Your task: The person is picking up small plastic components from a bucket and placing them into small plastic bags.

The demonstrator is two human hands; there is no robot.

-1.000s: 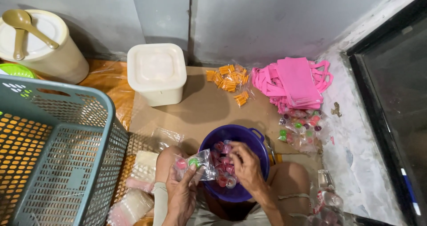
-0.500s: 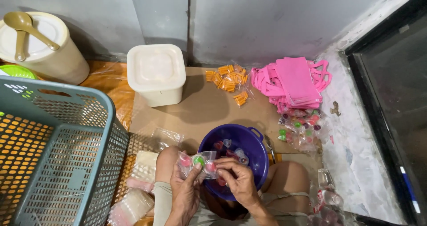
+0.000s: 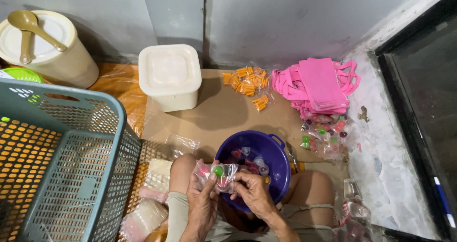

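Observation:
Both hands grip one small clear plastic bag (image 3: 218, 172) with red, green and pink cup sweets inside, held over my left knee. My left hand (image 3: 202, 201) holds the bag from below and from its left side. My right hand (image 3: 252, 189) pinches the bag's right end, fingers bent. Just behind the hands sits a purple bowl (image 3: 271, 151) between my knees, with several loose cup sweets in it.
A grey-blue mesh basket (image 3: 62, 166) fills the left side. A white square tub (image 3: 170, 76), a cream round container with a spoon (image 3: 43, 44), orange wrapped sweets (image 3: 247, 82), pink bags (image 3: 319, 85) and filled clear packets (image 3: 326, 135) lie on brown cardboard.
My right hand came out of the purple bowl and joined the left hand on the clear bag. The bag has moved a little left and closer to me.

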